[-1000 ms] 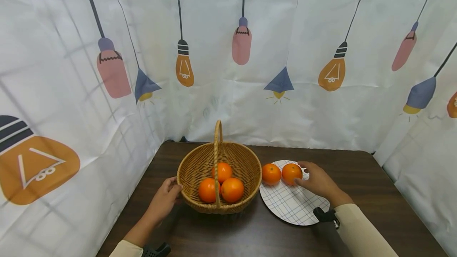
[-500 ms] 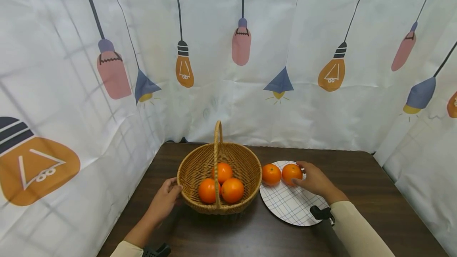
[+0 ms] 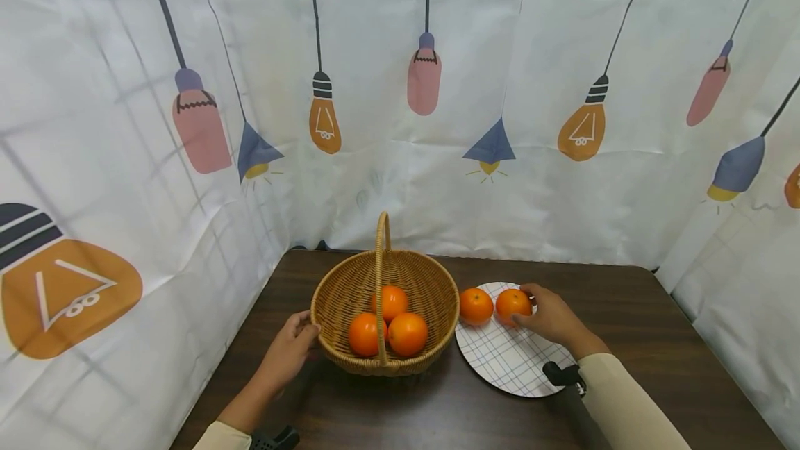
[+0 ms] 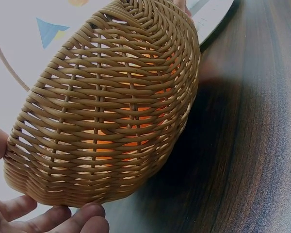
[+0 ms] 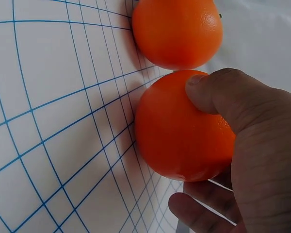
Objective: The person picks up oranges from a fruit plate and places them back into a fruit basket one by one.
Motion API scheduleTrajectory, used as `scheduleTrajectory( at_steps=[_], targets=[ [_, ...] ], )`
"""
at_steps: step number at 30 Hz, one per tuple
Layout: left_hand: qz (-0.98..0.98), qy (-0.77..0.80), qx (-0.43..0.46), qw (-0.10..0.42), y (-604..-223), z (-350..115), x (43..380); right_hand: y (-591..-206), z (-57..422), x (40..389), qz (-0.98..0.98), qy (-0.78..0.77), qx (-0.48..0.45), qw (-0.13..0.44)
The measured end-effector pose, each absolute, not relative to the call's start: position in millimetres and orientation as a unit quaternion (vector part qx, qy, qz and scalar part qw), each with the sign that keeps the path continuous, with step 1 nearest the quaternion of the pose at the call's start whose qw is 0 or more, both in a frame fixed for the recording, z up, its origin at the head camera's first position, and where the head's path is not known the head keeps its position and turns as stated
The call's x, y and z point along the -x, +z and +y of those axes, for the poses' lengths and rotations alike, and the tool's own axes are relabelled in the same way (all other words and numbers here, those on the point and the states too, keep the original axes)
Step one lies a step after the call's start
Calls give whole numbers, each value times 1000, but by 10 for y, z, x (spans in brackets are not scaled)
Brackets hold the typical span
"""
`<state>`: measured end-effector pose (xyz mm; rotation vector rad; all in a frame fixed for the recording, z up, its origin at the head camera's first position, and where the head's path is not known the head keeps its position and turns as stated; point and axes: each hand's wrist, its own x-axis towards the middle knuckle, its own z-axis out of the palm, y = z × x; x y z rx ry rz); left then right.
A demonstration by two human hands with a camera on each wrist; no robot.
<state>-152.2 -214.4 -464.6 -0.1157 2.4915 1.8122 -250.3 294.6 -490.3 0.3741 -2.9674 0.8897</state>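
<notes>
Though near the plate rim, orange in right hand, room nearward.

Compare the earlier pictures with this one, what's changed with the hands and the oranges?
Very little. The right hand has edged slightly left, closing in on the right-hand orange on the plate. It holds that orange now; whether the hold is new, I can't tell. Unchanged: the left hand at the basket, the three oranges inside, and the plate's other orange.
</notes>
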Motion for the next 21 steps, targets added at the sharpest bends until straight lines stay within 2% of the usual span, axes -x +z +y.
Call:
scheduleTrajectory(
  at_steps=[21],
  targets=[
    [804, 592, 39, 31, -4635, -2156, 1510, -4709, 2969, 2344, -946, 304, -110, 9]
  ],
)
